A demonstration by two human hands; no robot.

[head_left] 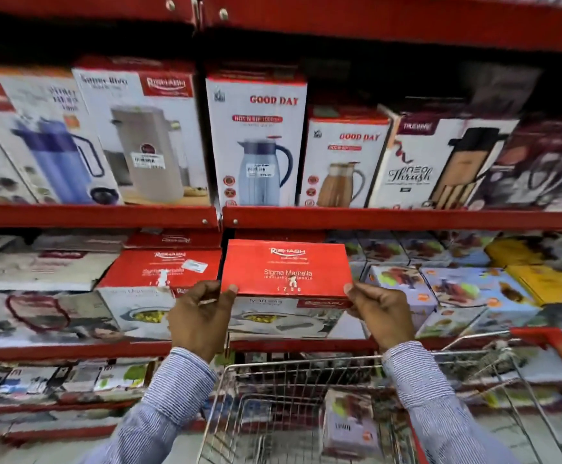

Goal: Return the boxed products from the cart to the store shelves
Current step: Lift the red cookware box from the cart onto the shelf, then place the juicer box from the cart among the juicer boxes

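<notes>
We grip a red box reading "Rishabh Sigma Marbella", left hand and right hand closed on its near corners, below "Good Day" boxes.

red box top, red shelves, blue-striped sleeves

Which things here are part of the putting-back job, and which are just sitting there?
Part of the job:
red Rishabh box, held by left hand and right hand
cart
lilac box in the cart
middle shelf

Just sitting there:
Good Day jug boxes
Neo Thrush box
</notes>
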